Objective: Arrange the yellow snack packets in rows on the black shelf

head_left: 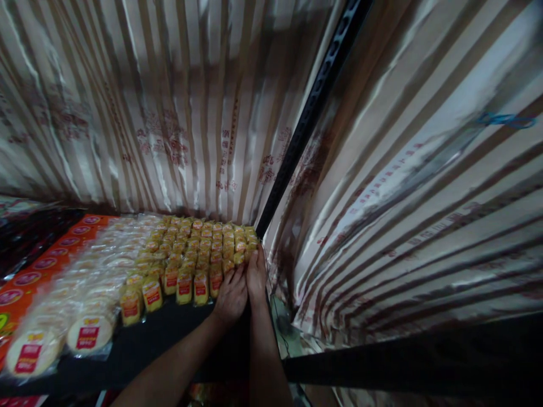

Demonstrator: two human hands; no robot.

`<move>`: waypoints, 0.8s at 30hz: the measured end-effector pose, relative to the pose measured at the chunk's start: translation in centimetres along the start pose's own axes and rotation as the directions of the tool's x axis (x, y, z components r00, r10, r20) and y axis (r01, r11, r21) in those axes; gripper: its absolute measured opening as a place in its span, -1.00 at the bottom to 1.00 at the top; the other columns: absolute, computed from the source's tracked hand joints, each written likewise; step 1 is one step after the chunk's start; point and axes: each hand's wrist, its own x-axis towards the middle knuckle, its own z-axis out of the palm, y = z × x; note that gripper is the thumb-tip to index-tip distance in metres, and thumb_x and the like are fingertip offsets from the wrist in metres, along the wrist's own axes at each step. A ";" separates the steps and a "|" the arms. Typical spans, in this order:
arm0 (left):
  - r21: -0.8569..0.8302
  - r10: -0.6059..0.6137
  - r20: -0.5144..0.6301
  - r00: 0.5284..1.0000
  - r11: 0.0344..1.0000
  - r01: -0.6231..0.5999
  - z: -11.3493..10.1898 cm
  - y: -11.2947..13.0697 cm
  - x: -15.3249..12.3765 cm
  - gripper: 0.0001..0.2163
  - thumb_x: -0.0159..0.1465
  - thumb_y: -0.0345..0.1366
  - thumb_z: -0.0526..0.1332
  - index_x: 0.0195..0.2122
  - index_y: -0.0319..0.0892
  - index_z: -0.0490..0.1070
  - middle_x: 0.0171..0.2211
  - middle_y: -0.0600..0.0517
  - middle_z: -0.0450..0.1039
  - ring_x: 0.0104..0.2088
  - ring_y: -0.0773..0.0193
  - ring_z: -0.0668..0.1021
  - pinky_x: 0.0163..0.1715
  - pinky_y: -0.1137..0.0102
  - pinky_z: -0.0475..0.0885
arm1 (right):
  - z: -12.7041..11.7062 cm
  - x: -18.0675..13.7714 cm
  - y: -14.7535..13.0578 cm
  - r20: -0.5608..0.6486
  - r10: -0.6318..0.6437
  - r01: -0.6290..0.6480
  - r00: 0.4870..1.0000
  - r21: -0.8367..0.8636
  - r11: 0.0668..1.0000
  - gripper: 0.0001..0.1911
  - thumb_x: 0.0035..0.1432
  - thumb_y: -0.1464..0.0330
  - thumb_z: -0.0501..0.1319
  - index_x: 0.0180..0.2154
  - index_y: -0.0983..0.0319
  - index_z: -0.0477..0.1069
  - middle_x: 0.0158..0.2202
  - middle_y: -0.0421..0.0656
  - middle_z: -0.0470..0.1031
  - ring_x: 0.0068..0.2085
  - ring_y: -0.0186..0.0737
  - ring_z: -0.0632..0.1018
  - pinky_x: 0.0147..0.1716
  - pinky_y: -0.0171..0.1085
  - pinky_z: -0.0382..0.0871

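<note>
My left hand (232, 295) reaches over the front of the rightmost rows of small yellow wrapped snacks (205, 244), its fingers bent onto the packs. Close beside it, my right hand (255, 278) lies along the right side of the end row, fingers pointing toward the back. Between them the hands grip wrapped snacks at that end; the fingertips are dim and partly hidden. The packs stand upright in tight rows, with red labels on the front ones, on a black shelf (167, 333).
Left of the yellow packs are rows of round, flat snacks in clear wrap (90, 333). An orange printed strip (46, 263) and dark wrapped goods (31, 240) lie farther left. A black slotted post (303, 138) rises at the back right corner, before striped printed sheeting (186, 113).
</note>
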 end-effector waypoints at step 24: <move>0.046 -0.062 -0.001 0.998 0.997 0.062 -0.2 0.3 0.4 -0.67 0.28 -0.41 -0.06 0.02 -0.22 0.35 0.05 -0.04 0.36 0.14 0.18 0.30 0.09 0.24 0.22 | 1.1 3.7 1.4 0.139 0.105 -0.147 0.985 0.342 0.928 -0.33 0.20 -0.01 -0.23 0.09 0.26 0.26 0.08 -0.09 0.35 0.10 -0.22 0.35 0.07 -0.21 0.19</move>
